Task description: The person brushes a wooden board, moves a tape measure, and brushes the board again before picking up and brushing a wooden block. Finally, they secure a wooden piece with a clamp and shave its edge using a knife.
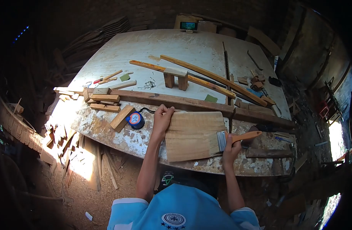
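Wide brush on a wooden board

On my feed, the right grip is wrapped round the brush handle, bristles touching the board's right side. Left grip is at its upper left corner; can't tell if it's pinching or just pressing. Board lies on the bench, tan, four-sided, streaky grain. Brush has an orange handle and a metal band.

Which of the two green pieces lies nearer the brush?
The green piece beside the long beam, nearer the brush; the other green piece lies farther left, beside small sticks.
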Available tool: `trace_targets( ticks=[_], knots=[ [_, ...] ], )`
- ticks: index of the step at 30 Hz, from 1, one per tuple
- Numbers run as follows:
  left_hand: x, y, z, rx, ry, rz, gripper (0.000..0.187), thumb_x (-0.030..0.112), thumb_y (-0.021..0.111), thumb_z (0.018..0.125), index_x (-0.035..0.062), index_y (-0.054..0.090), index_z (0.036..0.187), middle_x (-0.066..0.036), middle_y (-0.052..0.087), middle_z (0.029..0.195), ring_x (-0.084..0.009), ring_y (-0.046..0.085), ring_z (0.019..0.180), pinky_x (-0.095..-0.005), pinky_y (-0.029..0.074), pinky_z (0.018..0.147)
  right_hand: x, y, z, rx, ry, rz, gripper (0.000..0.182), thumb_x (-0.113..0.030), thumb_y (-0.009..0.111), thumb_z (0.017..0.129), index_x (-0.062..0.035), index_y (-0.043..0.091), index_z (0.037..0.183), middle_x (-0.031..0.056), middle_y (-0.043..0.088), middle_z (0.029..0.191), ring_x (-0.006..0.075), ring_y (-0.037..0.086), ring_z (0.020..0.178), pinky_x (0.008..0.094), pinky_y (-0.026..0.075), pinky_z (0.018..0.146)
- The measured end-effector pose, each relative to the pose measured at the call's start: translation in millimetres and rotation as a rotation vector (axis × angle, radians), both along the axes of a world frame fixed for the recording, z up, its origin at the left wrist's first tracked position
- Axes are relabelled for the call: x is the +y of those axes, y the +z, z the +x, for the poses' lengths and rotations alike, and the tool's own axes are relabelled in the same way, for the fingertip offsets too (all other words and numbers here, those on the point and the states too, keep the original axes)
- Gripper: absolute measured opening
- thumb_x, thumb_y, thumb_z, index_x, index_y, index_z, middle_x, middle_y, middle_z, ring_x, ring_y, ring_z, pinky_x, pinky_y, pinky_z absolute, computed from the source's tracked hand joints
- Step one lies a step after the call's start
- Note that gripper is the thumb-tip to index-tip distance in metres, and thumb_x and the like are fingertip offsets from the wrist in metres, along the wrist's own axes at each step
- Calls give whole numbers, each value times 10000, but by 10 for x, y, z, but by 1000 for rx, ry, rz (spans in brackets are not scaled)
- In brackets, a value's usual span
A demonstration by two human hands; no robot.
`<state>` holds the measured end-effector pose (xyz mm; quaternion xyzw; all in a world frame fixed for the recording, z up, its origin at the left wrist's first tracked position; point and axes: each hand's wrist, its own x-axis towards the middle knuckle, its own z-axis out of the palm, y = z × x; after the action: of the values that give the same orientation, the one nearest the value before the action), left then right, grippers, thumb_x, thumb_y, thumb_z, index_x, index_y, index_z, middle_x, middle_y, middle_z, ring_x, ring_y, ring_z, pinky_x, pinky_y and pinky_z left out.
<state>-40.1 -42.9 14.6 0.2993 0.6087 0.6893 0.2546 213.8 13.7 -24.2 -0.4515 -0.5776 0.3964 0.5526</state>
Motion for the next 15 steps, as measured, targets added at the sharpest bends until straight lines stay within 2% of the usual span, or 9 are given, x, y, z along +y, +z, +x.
trace_targets(
  ticks=[1, 3, 5, 6, 9, 10, 12, 15],
  knots=[
    [-64, 163, 100, -9, 30, 119, 284, 93, 602, 836, 58, 421, 620, -40, 579, 671, -79, 551, 677, -216, 417, 637, 0, 10, 21, 17, 2, -32, 306, -225, 497, 897, 66, 591, 908, 107, 601, 812, 151, 556, 772, 301, 430, 701],
    [-198, 466, 252, 68, 54, 262, 262, 57, 621, 814, 50, 448, 617, -60, 621, 680, -87, 596, 689, -225, 443, 628, 13, 61, 19, 47, 6, -32, 320, -233, 484, 905, 66, 595, 912, 101, 602, 803, 147, 554, 772, 294, 429, 707],
    [-324, 714, 360, 302, 77, 334, 228, 40, 627, 799, 38, 476, 628, -85, 644, 699, -97, 609, 677, -228, 459, 628, 6, 189, 40, 58, 17, 25, 331, -239, 473, 910, 65, 601, 918, 95, 604, 791, 147, 554, 768, 286, 428, 716],
    [-367, 776, 389, 419, 91, 368, 212, 32, 631, 792, 32, 491, 633, -97, 656, 709, -102, 616, 672, -230, 466, 628, 28, 309, 41, 85, 68, 135, 329, -229, 469, 910, 71, 593, 964, 100, 605, 861, 153, 554, 811, 282, 428, 745],
    [-431, 818, 395, 568, 84, 480, 162, -1, 632, 767, 17, 521, 651, -119, 666, 725, -117, 626, 652, -229, 478, 632, -11, 732, 48, 18, -13, 386, 310, -202, 424, 936, 65, 565, 1008, 109, 576, 961, 147, 539, 860, 263, 423, 786],
    [-457, 772, 353, 593, 64, 519, 145, 15, 590, 782, 10, 518, 656, -130, 666, 733, -142, 633, 658, -247, 487, 653, -28, 830, 53, 69, -22, 432, 302, -197, 440, 925, 61, 564, 1022, 112, 577, 977, 157, 543, 876, 274, 426, 789],
    [-496, 572, 296, 487, 86, 598, 136, 49, 565, 795, 9, 518, 675, -138, 664, 736, -153, 630, 671, -263, 488, 661, -43, 1017, 46, 179, -50, 527, 296, -187, 473, 904, 52, 564, 1052, 120, 579, 1008, 176, 551, 909, 294, 432, 794],
    [-596, 340, 304, 296, 95, 612, 166, 148, 510, 814, -4, 512, 748, -157, 641, 753, -179, 616, 691, -294, 487, 688, -121, 1365, -62, 140, 10, 539, 254, -158, 511, 885, 33, 573, 1042, 114, 589, 994, 169, 552, 924, 296, 430, 816]
  ],
)
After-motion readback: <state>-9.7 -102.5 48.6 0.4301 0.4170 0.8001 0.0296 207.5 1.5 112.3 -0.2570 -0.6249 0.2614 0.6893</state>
